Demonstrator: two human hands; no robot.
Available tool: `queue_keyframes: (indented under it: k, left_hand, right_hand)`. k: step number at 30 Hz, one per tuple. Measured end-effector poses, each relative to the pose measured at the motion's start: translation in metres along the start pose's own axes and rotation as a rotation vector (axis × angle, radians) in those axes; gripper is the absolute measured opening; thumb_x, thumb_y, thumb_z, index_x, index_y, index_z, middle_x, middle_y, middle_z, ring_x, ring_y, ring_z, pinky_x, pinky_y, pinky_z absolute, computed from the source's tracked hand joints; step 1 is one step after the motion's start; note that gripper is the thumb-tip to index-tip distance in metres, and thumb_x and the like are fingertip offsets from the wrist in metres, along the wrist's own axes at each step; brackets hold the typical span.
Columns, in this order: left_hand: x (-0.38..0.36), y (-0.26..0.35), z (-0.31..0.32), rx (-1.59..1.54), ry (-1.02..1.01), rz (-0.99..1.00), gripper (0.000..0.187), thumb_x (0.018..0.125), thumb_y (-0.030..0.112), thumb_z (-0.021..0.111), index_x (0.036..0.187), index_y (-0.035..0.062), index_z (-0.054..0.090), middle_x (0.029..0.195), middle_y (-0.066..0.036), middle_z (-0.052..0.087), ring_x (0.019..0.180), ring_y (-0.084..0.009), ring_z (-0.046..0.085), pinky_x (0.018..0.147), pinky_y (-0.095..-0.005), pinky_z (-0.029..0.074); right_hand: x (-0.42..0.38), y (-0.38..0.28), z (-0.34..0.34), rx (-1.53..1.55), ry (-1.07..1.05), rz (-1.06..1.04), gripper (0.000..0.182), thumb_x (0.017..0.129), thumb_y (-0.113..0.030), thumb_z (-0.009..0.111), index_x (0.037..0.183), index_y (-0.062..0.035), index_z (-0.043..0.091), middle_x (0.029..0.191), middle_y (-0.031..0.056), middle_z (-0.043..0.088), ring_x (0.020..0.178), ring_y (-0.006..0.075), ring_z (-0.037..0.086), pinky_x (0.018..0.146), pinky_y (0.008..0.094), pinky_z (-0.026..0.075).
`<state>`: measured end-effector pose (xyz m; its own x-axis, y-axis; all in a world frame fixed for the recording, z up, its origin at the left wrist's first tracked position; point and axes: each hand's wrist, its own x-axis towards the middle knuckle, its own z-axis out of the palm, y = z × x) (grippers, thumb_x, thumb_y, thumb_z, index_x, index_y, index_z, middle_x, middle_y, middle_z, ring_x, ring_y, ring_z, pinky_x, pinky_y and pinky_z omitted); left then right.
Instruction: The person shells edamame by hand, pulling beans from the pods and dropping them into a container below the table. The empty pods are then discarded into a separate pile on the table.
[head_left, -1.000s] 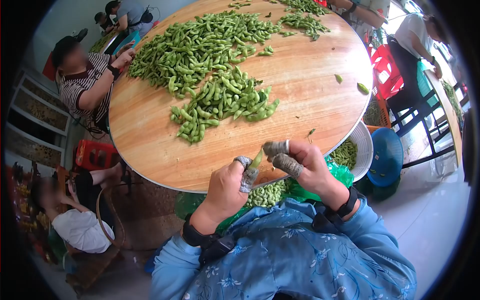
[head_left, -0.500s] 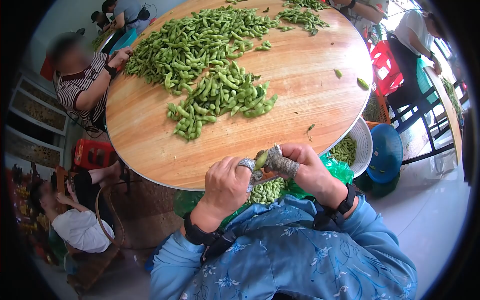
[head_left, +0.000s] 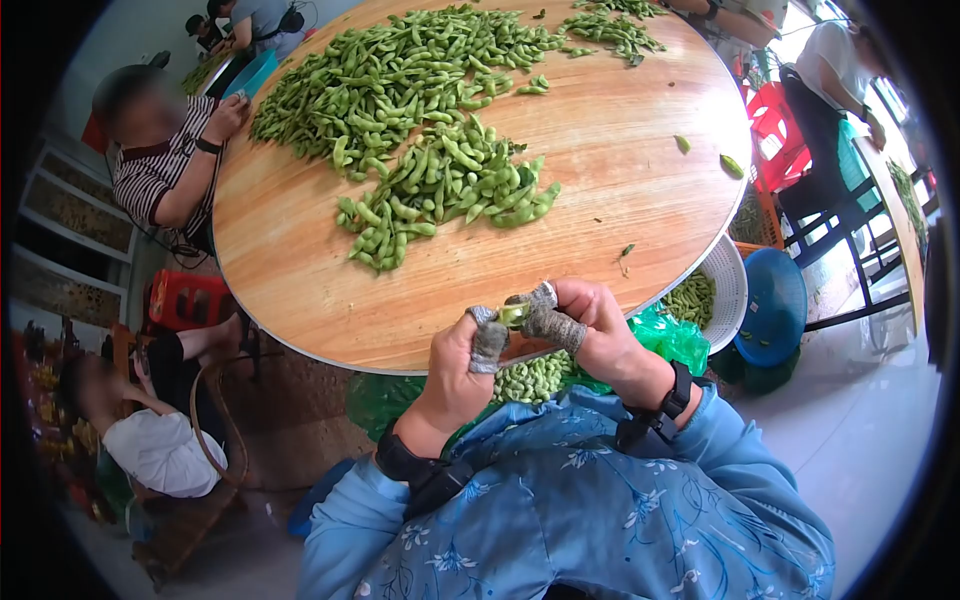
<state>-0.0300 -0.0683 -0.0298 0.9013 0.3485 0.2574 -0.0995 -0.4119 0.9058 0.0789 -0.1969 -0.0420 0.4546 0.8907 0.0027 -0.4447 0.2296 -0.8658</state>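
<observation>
My left hand [head_left: 455, 362] and my right hand [head_left: 600, 332] meet at the near edge of the table, with grey cloth wraps on thumbs and fingertips. Between their tips is a green soybean pod [head_left: 514, 315], which looks split, with a paler inside. My right fingers pinch it, and my left thumb and finger press at its near end. Below, shelled green beans [head_left: 533, 379] lie in a green plastic bag [head_left: 672, 338] at my lap. A pile of unshelled pods [head_left: 450, 180] lies ahead on the table.
The round wooden table [head_left: 620, 160] carries a larger heap of pods [head_left: 370, 85] and loose pods at right. A white basket of pods [head_left: 737, 290] and a blue basin [head_left: 775, 305] stand at right. A person in stripes [head_left: 165, 150] sits at left; others are around.
Both hands have moved up slightly, and the left hand has turned so its wrapped thumb shows. The pod between them now looks opened. The striped person's hand has lifted from the heap.
</observation>
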Motion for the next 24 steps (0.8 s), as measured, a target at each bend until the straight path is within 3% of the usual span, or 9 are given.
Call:
queue_keyframes:
  k: [1,3,4,8,10,15,17,18,24]
  left_hand:
    - [-0.001,-0.002,0.002,0.000,0.001,0.000,0.015,0.085,0.017,0.051,0.079,0.0032,0.051,0.063,-0.007,0.051,0.054,-0.0195,0.050,0.049,-0.0308,0.039]
    - [-0.003,-0.010,0.004,-0.884,-0.007,-0.475,0.020,0.090,0.022,0.047,0.080,0.0045,0.050,0.063,0.000,0.049,0.053,-0.0093,0.043,0.049,-0.0223,0.033]
    - [-0.001,-0.009,0.001,-1.050,-0.093,-0.499,0.024,0.092,0.025,0.043,0.081,0.0058,0.050,0.064,0.004,0.046,0.053,-0.0045,0.036,0.049,-0.0181,0.029]
    - [0.001,-0.010,-0.003,-0.795,-0.125,-0.476,0.020,0.090,0.023,0.048,0.085,0.0033,0.050,0.066,0.001,0.050,0.057,-0.0049,0.042,0.051,-0.0201,0.035]
    - [0.004,-0.006,0.001,-0.061,-0.050,-0.080,0.017,0.086,0.017,0.054,0.086,0.0003,0.051,0.069,0.000,0.053,0.062,-0.0062,0.048,0.056,-0.0222,0.041]
    - [0.004,-0.009,-0.005,-0.314,-0.135,-0.134,0.011,0.084,0.010,0.056,0.083,-0.0012,0.056,0.071,0.002,0.054,0.063,-0.0053,0.049,0.057,-0.0209,0.042]
    - [0.002,-0.009,-0.013,-0.683,-0.229,-0.399,0.008,0.084,0.006,0.051,0.086,0.0006,0.058,0.070,0.003,0.053,0.060,-0.0025,0.045,0.053,-0.0177,0.038]
    - [0.002,-0.003,-0.012,-0.658,-0.215,-0.406,0.012,0.084,0.003,0.047,0.089,0.0023,0.058,0.069,0.005,0.051,0.058,-0.0006,0.041,0.050,-0.0160,0.033]
    - [-0.003,-0.003,-0.015,-0.560,-0.257,-0.407,0.016,0.084,0.001,0.042,0.091,0.0027,0.056,0.071,0.005,0.048,0.056,-0.0020,0.037,0.050,-0.0166,0.030]
  right_hand:
    - [0.000,0.001,0.000,-0.023,-0.023,-0.070,0.020,0.087,-0.016,0.053,0.096,0.0016,0.056,0.088,0.0019,0.060,0.083,0.0079,0.055,0.074,0.0243,0.046]
    - [0.000,-0.002,0.001,-0.061,-0.036,-0.089,0.019,0.087,-0.015,0.053,0.096,0.0018,0.056,0.088,0.0020,0.060,0.084,0.0080,0.054,0.074,0.0242,0.046]
    - [0.001,-0.003,0.002,-0.098,-0.049,-0.108,0.019,0.088,-0.015,0.052,0.096,0.0020,0.055,0.088,0.0020,0.060,0.085,0.0080,0.054,0.074,0.0242,0.046]
    - [0.003,0.002,-0.007,-0.177,-0.046,-0.106,0.019,0.088,-0.015,0.052,0.096,0.0024,0.054,0.088,0.0025,0.060,0.085,0.0088,0.054,0.075,0.0246,0.047]
    - [0.001,-0.011,0.002,-0.134,-0.019,0.052,0.019,0.087,-0.015,0.053,0.095,0.0026,0.054,0.087,0.0033,0.060,0.084,0.0093,0.055,0.074,0.0244,0.046]
    - [0.000,-0.011,0.000,-0.174,-0.080,0.043,0.018,0.086,-0.014,0.055,0.093,0.0028,0.056,0.087,0.0035,0.060,0.082,0.0090,0.055,0.072,0.0238,0.045]
    - [0.000,-0.009,-0.003,-0.173,-0.144,-0.015,0.016,0.085,-0.012,0.056,0.092,0.0027,0.056,0.086,0.0030,0.060,0.082,0.0087,0.055,0.072,0.0235,0.044]
    - [0.000,-0.009,-0.002,-0.144,-0.165,-0.003,0.015,0.085,-0.012,0.056,0.091,0.0025,0.056,0.085,0.0022,0.060,0.081,0.0082,0.054,0.072,0.0231,0.044]
    - [-0.001,-0.005,-0.001,-0.280,-0.138,0.010,0.013,0.083,-0.009,0.057,0.088,0.0024,0.056,0.077,0.0016,0.057,0.073,0.0072,0.050,0.065,0.0235,0.042]
